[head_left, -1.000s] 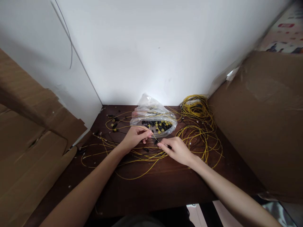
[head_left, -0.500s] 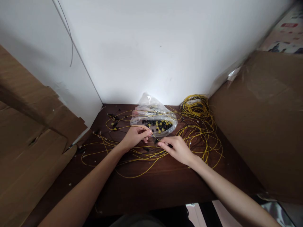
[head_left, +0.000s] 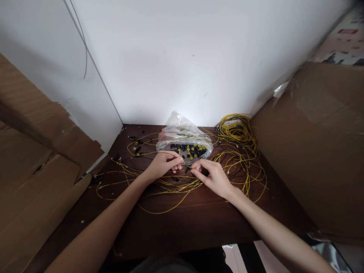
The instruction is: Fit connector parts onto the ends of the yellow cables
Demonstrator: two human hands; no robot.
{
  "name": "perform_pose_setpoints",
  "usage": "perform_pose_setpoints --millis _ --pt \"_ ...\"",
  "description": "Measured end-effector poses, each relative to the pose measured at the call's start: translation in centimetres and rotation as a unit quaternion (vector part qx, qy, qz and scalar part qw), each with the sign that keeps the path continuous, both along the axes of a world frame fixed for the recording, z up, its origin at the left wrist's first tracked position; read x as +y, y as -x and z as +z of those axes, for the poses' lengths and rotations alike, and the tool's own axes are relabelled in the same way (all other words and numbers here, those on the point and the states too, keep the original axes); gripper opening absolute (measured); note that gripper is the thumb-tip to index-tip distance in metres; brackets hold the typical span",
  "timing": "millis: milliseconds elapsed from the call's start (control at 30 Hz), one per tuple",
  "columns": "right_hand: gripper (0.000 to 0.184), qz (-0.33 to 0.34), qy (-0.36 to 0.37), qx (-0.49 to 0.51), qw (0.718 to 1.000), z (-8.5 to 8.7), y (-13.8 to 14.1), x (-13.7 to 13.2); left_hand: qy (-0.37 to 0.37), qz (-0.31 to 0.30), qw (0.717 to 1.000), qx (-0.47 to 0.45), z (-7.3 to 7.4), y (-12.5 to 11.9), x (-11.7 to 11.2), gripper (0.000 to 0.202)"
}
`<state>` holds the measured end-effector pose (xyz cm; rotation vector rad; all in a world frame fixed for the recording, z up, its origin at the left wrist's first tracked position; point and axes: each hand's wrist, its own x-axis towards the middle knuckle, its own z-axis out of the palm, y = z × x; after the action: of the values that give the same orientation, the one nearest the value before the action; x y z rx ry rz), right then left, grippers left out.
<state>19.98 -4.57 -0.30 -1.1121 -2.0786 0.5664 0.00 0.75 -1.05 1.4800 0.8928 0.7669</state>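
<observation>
My left hand (head_left: pixel 162 164) and my right hand (head_left: pixel 212 176) meet over the middle of a dark wooden table (head_left: pixel 199 220). Both pinch a thin yellow wire (head_left: pixel 186 165) that runs between their fingertips. A small black piece sits at the pinch, too small to name. Just behind the hands lies a clear plastic bag (head_left: pixel 184 142) with several black and yellow small parts. Loose yellow wires (head_left: pixel 159 189) sprawl under and around both hands.
A coil of yellow wire (head_left: pixel 237 131) lies at the back right. A large cardboard box (head_left: pixel 313 144) walls the right side, and cardboard sheets (head_left: pixel 36 159) lean at the left. A white wall (head_left: pixel 182 60) closes the back. Small black parts (head_left: pixel 136 146) lie scattered at the back left.
My right hand has moved up and left, closer to my left hand, so the fingertips nearly touch. My left hand has hardly moved.
</observation>
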Motion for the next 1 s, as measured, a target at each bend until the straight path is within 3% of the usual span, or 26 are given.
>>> perform_pose_setpoints --millis 500,1000 --pt "0.01 0.061 -0.011 -0.043 0.997 0.31 -0.2 -0.05 0.044 0.031 0.998 -0.017 0.13 -0.03 0.07 0.026" --pt "0.021 0.115 -0.029 -0.101 0.988 0.55 -0.27 -0.37 0.025 0.05 0.998 -0.033 0.32 0.05 0.02 0.026"
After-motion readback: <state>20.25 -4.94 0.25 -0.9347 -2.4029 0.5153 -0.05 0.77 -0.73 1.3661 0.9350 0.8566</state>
